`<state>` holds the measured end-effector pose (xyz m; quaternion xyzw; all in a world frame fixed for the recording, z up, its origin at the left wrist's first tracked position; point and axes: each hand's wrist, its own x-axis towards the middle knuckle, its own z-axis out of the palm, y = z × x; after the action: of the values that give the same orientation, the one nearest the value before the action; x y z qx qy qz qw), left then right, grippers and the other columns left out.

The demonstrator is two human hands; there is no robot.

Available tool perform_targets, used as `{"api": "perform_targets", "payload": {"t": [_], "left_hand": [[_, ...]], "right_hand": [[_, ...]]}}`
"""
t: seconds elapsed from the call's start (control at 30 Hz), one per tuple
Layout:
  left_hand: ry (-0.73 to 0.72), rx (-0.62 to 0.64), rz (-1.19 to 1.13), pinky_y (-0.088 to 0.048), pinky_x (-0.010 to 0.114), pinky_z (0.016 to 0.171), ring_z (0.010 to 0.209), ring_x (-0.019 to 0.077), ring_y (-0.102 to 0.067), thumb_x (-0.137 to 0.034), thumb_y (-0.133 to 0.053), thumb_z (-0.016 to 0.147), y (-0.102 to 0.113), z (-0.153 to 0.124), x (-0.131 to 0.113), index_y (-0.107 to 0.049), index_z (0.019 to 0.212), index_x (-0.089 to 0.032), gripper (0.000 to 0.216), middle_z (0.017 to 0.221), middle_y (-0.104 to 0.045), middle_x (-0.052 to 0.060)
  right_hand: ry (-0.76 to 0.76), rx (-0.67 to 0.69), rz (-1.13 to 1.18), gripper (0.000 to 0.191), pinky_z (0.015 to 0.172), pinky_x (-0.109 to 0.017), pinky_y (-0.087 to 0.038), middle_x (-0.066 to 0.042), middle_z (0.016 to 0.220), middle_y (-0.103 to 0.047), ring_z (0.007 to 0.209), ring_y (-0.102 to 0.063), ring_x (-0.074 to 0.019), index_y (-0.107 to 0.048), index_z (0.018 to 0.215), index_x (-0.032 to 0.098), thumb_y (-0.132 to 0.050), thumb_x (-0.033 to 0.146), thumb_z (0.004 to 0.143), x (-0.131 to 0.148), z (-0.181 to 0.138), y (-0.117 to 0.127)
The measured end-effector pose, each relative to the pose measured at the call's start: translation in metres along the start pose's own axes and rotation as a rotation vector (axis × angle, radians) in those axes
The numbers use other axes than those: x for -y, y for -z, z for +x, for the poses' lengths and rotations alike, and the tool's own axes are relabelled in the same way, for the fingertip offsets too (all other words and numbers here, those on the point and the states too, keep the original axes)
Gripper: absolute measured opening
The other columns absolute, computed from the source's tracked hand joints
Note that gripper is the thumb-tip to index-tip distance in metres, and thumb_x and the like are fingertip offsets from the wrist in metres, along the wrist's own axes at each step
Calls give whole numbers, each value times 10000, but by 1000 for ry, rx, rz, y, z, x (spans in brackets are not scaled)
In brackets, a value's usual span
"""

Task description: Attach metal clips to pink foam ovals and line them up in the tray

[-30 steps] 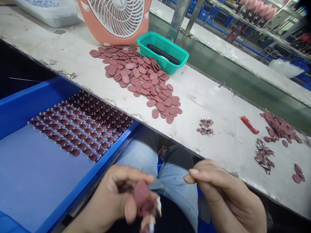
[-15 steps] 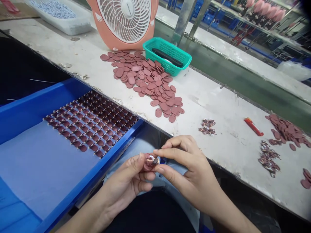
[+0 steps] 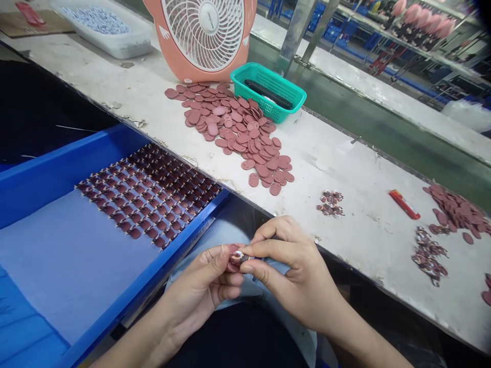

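Two hands work close together over a denim-covered lap [image 3: 245, 220], just below the front edge of the bench [image 3: 345, 240]. The left hand [image 3: 199, 286] and the right hand [image 3: 295, 271] hold a narrow pinch, fingertips meeting on one small maroon oval piece [image 3: 238, 258] with a pale centre, which sits between them. The right hand's knuckles come near the bench edge; the left hand is near the rim of one blue tray [image 3: 153, 276], which runs along that edge.

The tray's blue sheet carries tight rows of maroon pieces [image 3: 148, 191], too many to count. On the bench lie one large pink pile of oval pieces [image 3: 238, 133], two small mixed clusters [image 3: 330, 203] [image 3: 428, 255], and a pink pile [image 3: 456, 214] towards the right end. One teal basket [image 3: 276, 110] and one pink fan [image 3: 203, 41] stand at the far edge. Lettering on the fan's hub is too small to read.
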<state>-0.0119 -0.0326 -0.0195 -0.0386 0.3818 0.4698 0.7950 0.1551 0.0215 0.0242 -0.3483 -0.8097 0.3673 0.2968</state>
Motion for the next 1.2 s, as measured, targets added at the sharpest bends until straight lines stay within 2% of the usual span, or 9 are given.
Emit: {"api": "perform_targets", "payload": {"t": [0.37,0.5,0.6,0.67,0.73,0.83,0.9,1.07,1.2], "left_hand": [[-25,-48,-6,-602,166,461,474,80,-660,-376,-964,503,10,-2,0,-798,740,-164,359,575,-732,-11],[-33,-14,-6,-600,164,458,487,75,-654,-391,-951,539,11,-2,-2,-791,725,-171,329,584,-723,-15],[-33,54,34,-602,182,447,555,112,-690,-509,-896,588,13,0,-7,-799,824,-160,432,644,-733,15],[-69,58,83,-611,206,455,620,147,-713,-597,-839,619,15,0,-9,-790,947,-160,549,730,-750,42],[-202,-30,126,-604,207,458,631,138,-694,-574,-844,637,19,0,-10,-765,1008,-187,541,805,-751,32],[-492,-234,183,-545,172,418,528,89,-579,-418,-915,615,24,0,-6,-728,850,-204,369,685,-677,-39],[-610,-289,237,-509,165,402,515,91,-542,-368,-937,584,26,-1,-5,-697,767,-196,347,623,-635,-50],[-672,-339,374,-485,176,431,628,130,-592,-352,-891,655,29,1,-12,-703,776,-191,275,776,-707,9],[-678,-403,417,-480,185,444,644,136,-601,-384,-824,732,31,4,-16,-730,801,-189,227,804,-720,23]], "right_hand": [[25,23,-11,125,757,-272,-462,-4,879,-613,877,-551,-137,-762,967,226,-730,155,870,0,9,-8],[23,40,9,124,763,-278,-473,-2,881,-614,874,-560,-136,-760,979,241,-728,178,877,-1,12,-9],[58,16,-15,142,790,-298,-482,-13,913,-617,904,-565,-148,-754,1003,237,-725,178,878,-3,14,-10],[113,-51,-77,140,796,-313,-484,-29,924,-615,917,-560,-164,-748,991,210,-719,145,870,-5,16,-14],[186,-149,-187,128,790,-325,-482,-45,914,-615,908,-545,-179,-743,972,179,-717,119,861,-7,19,-22],[336,-280,-401,116,809,-342,-479,-63,884,-637,887,-535,-194,-735,981,140,-715,112,869,-11,23,-38],[417,-326,-500,131,832,-356,-480,-70,875,-664,885,-547,-206,-728,1006,128,-716,123,875,-14,25,-49],[433,-307,-511,175,846,-382,-495,-59,885,-710,876,-578,-216,-710,1065,176,-690,150,893,-22,28,-72],[401,-293,-479,122,816,-360,-505,-44,878,-717,839,-596,-190,-712,1014,203,-679,169,902,-24,36,-85]]}}
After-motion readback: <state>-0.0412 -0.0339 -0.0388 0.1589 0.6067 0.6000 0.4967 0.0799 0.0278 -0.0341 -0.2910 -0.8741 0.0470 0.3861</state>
